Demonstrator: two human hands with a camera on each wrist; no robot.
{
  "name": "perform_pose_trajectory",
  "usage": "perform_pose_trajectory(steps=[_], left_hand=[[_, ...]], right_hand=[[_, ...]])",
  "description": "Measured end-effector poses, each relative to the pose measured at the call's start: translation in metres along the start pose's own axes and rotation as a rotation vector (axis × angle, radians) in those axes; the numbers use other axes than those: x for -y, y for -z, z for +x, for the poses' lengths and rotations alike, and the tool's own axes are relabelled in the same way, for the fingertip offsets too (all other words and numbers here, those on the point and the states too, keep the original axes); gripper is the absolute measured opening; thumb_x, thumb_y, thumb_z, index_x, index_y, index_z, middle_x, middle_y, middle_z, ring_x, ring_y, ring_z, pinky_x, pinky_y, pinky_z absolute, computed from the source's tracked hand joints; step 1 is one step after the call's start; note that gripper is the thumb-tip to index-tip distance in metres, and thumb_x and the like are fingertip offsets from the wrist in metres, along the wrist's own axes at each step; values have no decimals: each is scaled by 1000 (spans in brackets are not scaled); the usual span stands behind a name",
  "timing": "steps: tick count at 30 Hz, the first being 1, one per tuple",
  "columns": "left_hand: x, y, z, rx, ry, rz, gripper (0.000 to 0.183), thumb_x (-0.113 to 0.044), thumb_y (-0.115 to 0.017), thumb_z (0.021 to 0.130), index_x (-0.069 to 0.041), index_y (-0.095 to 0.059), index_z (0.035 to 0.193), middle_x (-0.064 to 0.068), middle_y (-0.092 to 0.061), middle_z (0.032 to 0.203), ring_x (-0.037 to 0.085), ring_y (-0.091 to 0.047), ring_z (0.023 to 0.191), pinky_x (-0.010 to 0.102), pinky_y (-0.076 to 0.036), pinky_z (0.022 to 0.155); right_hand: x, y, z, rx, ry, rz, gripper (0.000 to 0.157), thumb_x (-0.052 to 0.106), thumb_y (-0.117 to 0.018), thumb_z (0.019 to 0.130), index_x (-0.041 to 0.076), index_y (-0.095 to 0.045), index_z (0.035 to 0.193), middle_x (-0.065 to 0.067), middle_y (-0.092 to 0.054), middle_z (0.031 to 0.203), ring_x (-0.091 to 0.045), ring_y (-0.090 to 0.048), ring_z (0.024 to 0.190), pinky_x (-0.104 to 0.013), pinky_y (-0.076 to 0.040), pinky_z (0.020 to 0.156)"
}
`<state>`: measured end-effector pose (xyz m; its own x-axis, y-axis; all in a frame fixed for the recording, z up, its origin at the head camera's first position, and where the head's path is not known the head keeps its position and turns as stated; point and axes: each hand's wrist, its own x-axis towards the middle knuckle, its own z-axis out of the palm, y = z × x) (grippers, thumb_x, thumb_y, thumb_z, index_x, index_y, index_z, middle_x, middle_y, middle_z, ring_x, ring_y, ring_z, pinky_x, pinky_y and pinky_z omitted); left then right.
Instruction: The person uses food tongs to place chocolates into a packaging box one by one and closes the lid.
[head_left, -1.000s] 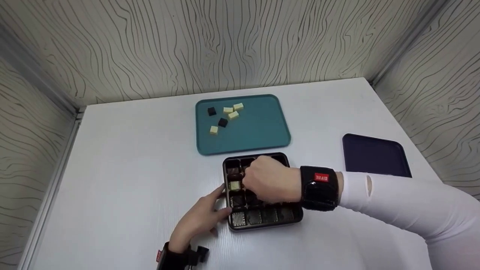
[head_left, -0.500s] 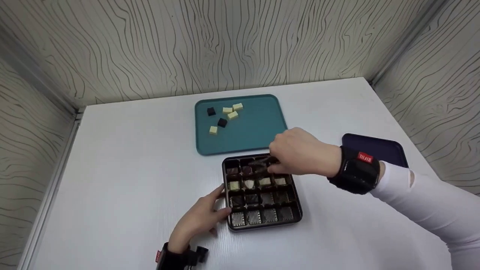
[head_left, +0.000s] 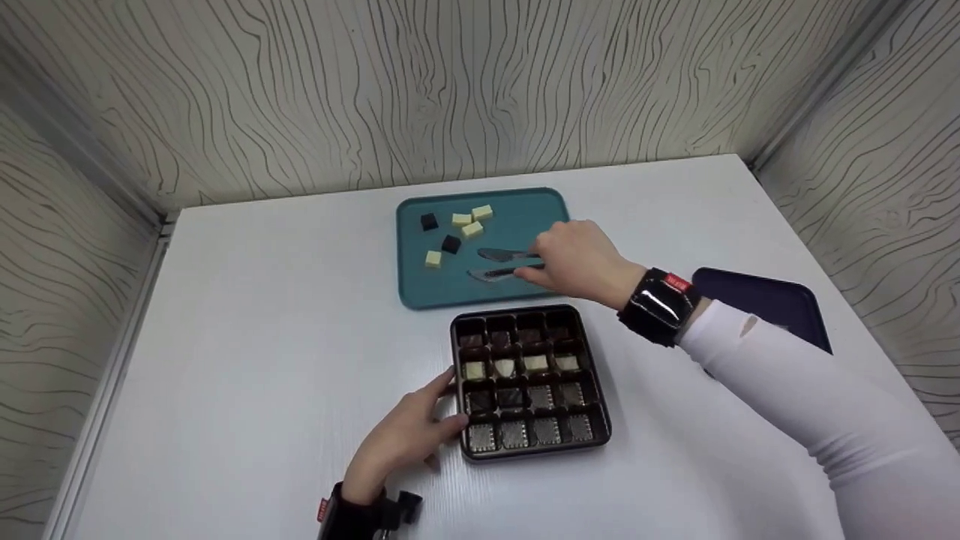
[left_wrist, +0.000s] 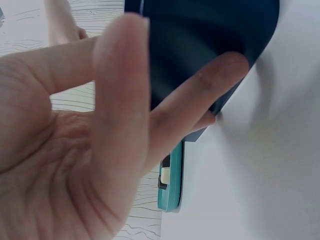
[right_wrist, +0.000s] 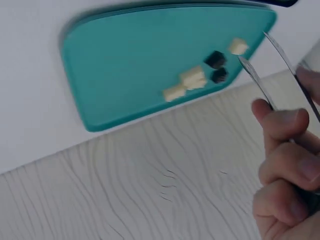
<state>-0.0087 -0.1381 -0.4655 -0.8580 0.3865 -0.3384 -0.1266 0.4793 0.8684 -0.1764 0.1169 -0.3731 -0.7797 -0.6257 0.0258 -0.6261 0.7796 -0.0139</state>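
My right hand (head_left: 581, 259) grips metal tongs (head_left: 504, 254) over the teal tray (head_left: 420, 289); their two tips stand apart with nothing between them. Near the tips lie several pale cubes (head_left: 433, 259) and two dark cubes (head_left: 451, 244). My left hand (head_left: 409, 431), fingers extended, touches the left side of a black compartment box (head_left: 536, 454). Pale pieces (head_left: 536, 364) fill its second row from the back. Dark pieces (head_left: 511, 397) show in the back row and at the left of the third row. Patterned bottoms show in the front row.
A dark blue tray (head_left: 757, 296) lies at the right, partly behind my right forearm. The white table (head_left: 262, 337) meets wood-patterned wall panels (head_left: 450, 97) at the back and sides.
My right hand has moved away from the box, back to the teal tray, with the tongs; their tips are now visible and apart. My left hand stays on the box.
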Motion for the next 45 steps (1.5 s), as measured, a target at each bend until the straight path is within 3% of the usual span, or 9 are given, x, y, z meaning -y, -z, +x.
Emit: perform_pose_trajectory(steps=[3, 6, 8, 14, 20, 27, 31, 38, 45], left_hand=[[0, 0, 1, -4, -1, 20, 77, -21, -67, 102, 1, -28, 165, 29, -55, 154, 9, -59, 45, 32, -60, 70], [0, 0, 1, -13, -5, 57, 76, -22, -67, 102, 1, -29, 164, 27, -56, 154, 8, -58, 45, 40, -61, 90], [0, 0, 1, -19, -11, 72, 76, -22, -67, 102, 1, -30, 164, 26, -57, 153, 8, -56, 44, 42, -60, 93], [1, -1, 1, -18, -6, 17, 78, -21, -68, 101, -1, -28, 165, 27, -58, 152, 9, -56, 44, 32, -57, 60], [1, -4, 3, -14, -10, -2, 79, -21, -69, 101, 0, -27, 165, 30, -66, 139, 10, -56, 45, 32, -57, 60], [1, -3, 3, -22, -6, 0, 80, -21, -69, 100, -2, -28, 166, 26, -70, 130, 12, -58, 45, 32, -57, 55], [2, -2, 2, -24, -4, -19, 79, -20, -69, 100, -4, -28, 166, 27, -69, 133, 13, -59, 46, 36, -56, 48], [-2, 0, 2, -16, 9, 19, 78, -22, -68, 101, -2, -29, 165, 26, -60, 150, 9, -56, 45, 32, -59, 63], [0, 0, 1, -14, 5, -11, 78, -21, -68, 101, -4, -29, 166, 25, -57, 152, 13, -60, 47, 33, -54, 48]], right_hand=[[-5, -14, 12, 0, -36, -7, 67, 46, -72, 98, 19, -25, 59, 8, -17, 57, -9, -24, 50, -25, -22, 48], [-9, -24, 24, -1, -73, 20, 66, 46, -71, 99, 18, -26, 59, 8, -18, 57, -10, -25, 51, -25, -23, 49], [-10, -30, 32, -11, -91, 43, 66, 46, -71, 99, 18, -26, 58, 8, -19, 56, -10, -25, 51, -26, -23, 49], [-7, -42, 57, -26, -113, 95, 67, 43, -70, 101, 19, -25, 57, 8, -17, 55, -9, -21, 49, -25, -19, 50], [-2, -51, 72, 53, -175, 69, 66, 45, -68, 102, 18, -26, 58, 7, -18, 57, -10, -24, 51, -27, -21, 52], [3, -56, 83, 66, -196, 95, 65, 43, -68, 102, 18, -25, 60, 6, -17, 59, -11, -23, 52, -28, -20, 54], [3, -53, 82, 79, -183, 108, 65, 41, -69, 101, 18, -26, 59, 5, -18, 58, -11, -23, 52, -29, -20, 55], [-7, -35, 58, 120, -101, 105, 66, 40, -74, 98, 18, -28, 56, 7, -19, 56, -11, -25, 52, -28, -24, 52], [-19, -25, 37, 178, -75, 65, 68, 41, -77, 94, 20, -25, 57, 8, -17, 57, -10, -23, 54, -26, -23, 50]])
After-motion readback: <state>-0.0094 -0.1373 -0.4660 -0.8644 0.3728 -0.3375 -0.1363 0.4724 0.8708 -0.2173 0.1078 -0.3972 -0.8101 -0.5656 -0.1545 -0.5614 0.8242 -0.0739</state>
